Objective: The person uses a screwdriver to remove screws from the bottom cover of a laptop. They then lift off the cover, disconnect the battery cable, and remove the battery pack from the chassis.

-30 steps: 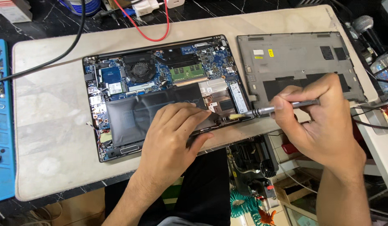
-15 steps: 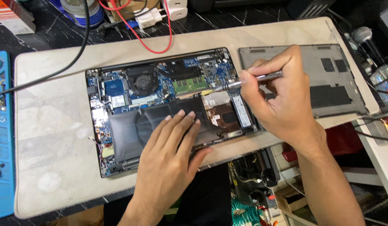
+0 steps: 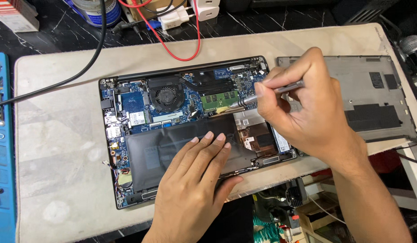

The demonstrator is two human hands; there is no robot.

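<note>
An opened laptop lies bottom-up on a beige mat, its circuit boards, fan and black battery exposed. The left hand rests flat on the battery, fingers together and gripping nothing. The right hand pinches a slim grey screwdriver between thumb and fingers, its tip touching the board just above the battery's upper right corner. The removed grey bottom cover lies beside the laptop on the right.
</note>
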